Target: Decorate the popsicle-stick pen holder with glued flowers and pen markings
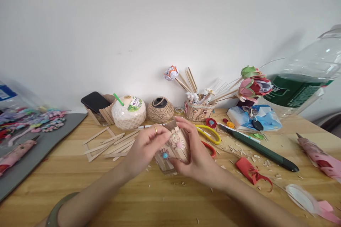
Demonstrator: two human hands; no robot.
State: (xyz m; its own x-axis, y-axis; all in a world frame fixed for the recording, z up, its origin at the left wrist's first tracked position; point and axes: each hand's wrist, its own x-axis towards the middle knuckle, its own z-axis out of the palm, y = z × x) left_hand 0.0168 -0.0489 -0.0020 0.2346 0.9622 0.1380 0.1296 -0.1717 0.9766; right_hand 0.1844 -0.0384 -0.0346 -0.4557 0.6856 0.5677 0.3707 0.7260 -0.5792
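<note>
A small craft piece of wooden sticks (168, 165) is tilted in front of me above the table. On its face are a pink-centred flower (178, 144) and a blue-centred flower (164, 154). My right hand (193, 150) grips its right side, with the thumb across the lower face and the fingers over the upper edge. At the upper left of the face, my left hand (149, 145) has thumb and forefinger pinched together. Whatever lies between those fingertips is too small to make out. A ring is on one of its fingers.
Loose craft sticks (125, 143) lie at left, before a phone (96, 102), a wrapped coconut (129, 113) and a twine ball (160, 109). Yellow-handled scissors (213, 134), a dark green craft knife (263, 149), red felt (246, 170) and wood chips are at right. A large bottle (295, 81) leans behind.
</note>
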